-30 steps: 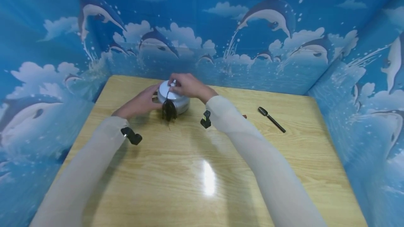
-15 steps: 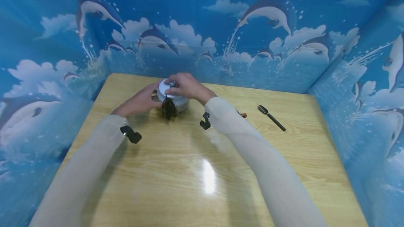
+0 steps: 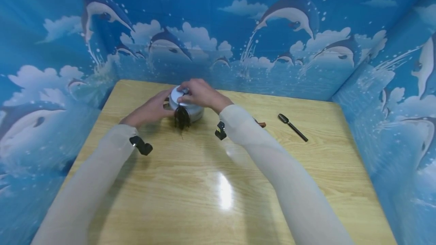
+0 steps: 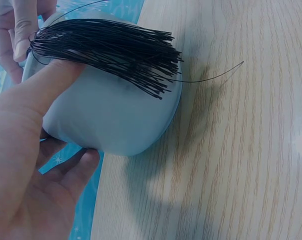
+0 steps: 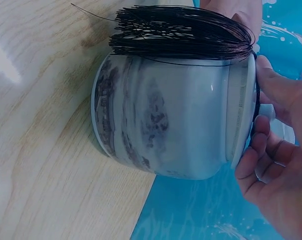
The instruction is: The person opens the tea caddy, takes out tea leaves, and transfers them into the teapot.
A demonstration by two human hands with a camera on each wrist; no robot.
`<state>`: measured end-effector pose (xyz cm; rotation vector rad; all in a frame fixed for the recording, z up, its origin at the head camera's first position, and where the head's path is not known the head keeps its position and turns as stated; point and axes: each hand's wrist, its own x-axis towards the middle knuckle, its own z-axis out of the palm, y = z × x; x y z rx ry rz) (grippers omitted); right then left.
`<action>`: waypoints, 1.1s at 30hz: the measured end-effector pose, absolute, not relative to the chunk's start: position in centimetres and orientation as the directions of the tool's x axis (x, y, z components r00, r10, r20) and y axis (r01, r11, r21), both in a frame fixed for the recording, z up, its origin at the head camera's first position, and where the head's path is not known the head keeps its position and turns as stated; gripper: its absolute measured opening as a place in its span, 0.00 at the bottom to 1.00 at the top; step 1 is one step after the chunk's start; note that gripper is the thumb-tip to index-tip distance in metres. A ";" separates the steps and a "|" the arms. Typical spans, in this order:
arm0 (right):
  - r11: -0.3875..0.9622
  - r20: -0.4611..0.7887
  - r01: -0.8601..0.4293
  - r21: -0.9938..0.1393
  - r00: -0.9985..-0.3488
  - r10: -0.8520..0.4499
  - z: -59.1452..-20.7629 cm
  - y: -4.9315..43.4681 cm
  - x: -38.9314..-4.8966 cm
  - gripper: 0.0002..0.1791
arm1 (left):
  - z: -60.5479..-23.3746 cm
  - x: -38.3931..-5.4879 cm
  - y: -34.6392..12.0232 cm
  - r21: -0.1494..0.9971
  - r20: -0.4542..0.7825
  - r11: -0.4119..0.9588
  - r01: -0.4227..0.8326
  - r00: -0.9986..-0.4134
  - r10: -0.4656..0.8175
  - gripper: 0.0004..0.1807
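Note:
A white lidded jar (image 3: 196,114) with a dark grey landscape pattern (image 5: 156,115) stands upright at the table's back left. A black tassel (image 4: 111,45) hangs down its front from a cord (image 5: 257,90) that runs across the lid (image 5: 246,110). My left hand (image 3: 153,107) holds the jar from the left, thumb on the front under the tassel and fingers round the far side. From above, my right hand (image 3: 202,93) grips the lid by its knob (image 5: 266,111), fingertips along the lid's rim. The lid sits on the jar's mouth.
On the right of the wooden table (image 3: 177,184) lies a black spoon-shaped tool (image 3: 293,127). A small reddish-brown thing (image 3: 262,124) shows partly from behind my right sleeve (image 3: 259,143). Blue dolphin-print curtains (image 3: 218,29) enclose the back and sides.
The right fingers have shifted slightly left on the lid, and the right forearm has moved a little, baring more of the reddish-brown thing. The left hand keeps its hold on the jar.

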<state>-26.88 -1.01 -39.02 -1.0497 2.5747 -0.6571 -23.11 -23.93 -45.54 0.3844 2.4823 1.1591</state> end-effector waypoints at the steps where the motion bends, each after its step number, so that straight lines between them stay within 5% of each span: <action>1: 0.634 -0.089 -0.586 -0.505 -0.695 -0.713 -39.0 -1.0 -26.9 0.28 | -45.6 -23.1 -23.9 0.776 -0.216 0.625 0.088 -0.893 0.394 0.52; 33: 0.649 -0.047 -0.632 -0.424 -0.700 -0.713 -39.9 -1.0 -26.0 0.30 | -45.8 -23.3 -23.9 0.776 -0.202 0.620 0.114 -0.887 0.416 0.52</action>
